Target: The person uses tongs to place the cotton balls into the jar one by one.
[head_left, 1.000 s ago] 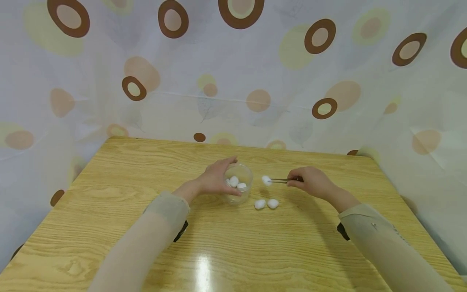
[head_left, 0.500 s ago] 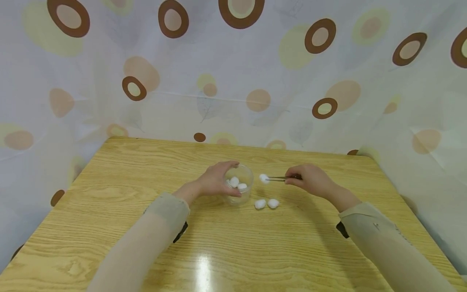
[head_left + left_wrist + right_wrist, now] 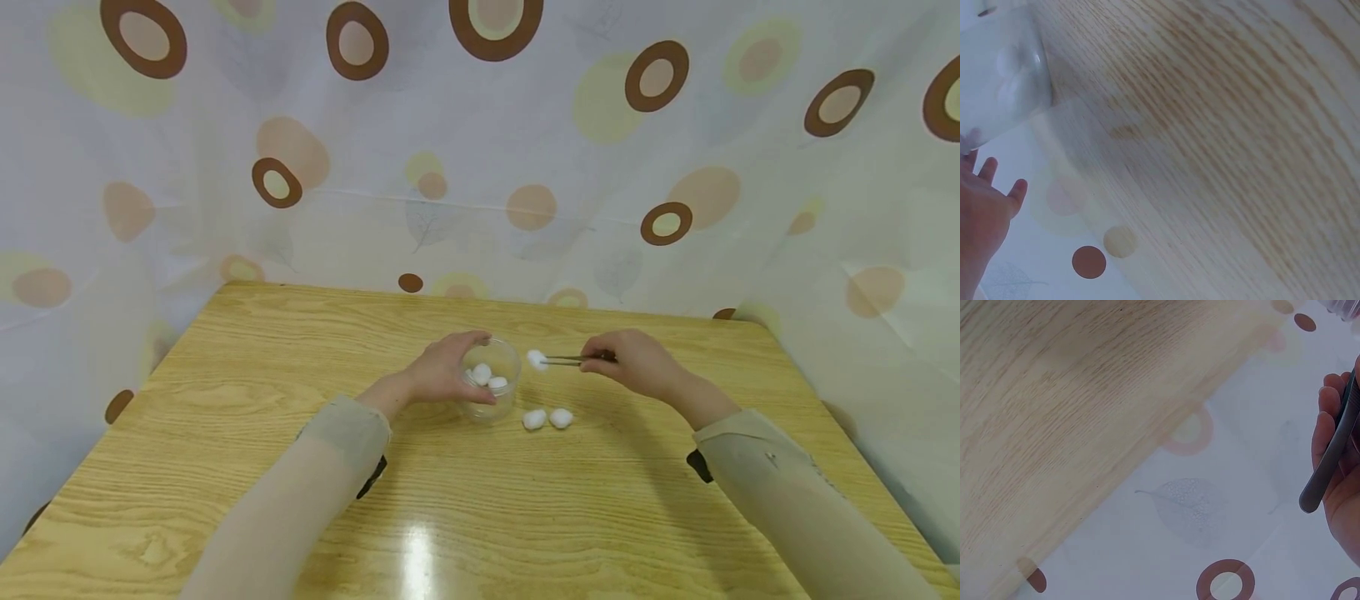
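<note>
My left hand (image 3: 442,372) grips a clear round plastic jar (image 3: 504,360), thumb on the near side and fingers on the far side. Several white cotton balls (image 3: 482,374) lie inside it; they show blurred through the wall of the jar (image 3: 997,94) in the left wrist view. My right hand (image 3: 633,362) pinches metal tweezers (image 3: 564,360), whose tips hold one cotton ball (image 3: 536,359) in the air, just right of the jar's rim. The rounded rear end of the tweezers (image 3: 1325,472) shows in the right wrist view.
Two more cotton balls (image 3: 547,418) lie side by side on the wooden table (image 3: 480,508), right of the jar and nearer to me. A patterned cloth (image 3: 480,167) hangs behind the table's far edge and along its sides.
My right hand has moved left and slightly away from me, bringing the tweezers and their cotton ball closer to the jar. The left hand and jar have stayed almost still.
</note>
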A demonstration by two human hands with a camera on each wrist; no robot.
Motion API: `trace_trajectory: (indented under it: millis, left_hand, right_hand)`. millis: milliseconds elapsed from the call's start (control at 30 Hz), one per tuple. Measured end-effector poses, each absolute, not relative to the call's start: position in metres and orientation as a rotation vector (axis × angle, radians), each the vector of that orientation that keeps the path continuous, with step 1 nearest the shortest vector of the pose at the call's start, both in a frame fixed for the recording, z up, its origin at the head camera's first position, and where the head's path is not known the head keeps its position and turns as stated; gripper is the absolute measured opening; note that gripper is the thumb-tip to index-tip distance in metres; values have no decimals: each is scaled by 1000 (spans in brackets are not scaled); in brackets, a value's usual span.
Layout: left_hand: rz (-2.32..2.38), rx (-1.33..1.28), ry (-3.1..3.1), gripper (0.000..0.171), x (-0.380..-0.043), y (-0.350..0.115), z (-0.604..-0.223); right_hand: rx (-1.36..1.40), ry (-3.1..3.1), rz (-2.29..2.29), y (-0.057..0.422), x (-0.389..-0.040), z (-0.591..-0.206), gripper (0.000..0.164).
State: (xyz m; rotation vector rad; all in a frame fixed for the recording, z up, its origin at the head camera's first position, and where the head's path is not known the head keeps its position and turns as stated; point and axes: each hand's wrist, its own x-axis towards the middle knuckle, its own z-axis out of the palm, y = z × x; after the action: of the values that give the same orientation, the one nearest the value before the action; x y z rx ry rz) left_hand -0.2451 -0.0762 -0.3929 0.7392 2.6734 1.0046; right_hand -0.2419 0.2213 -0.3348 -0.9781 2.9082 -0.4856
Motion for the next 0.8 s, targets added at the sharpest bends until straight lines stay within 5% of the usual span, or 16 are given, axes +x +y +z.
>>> trace_trajectory:
  millis: [800]
  left_hand:
    - [1030,715,2643,92,-245,-77,-393]
  right_hand:
    - [-1101,2913,-482,202,-246,-324,9]
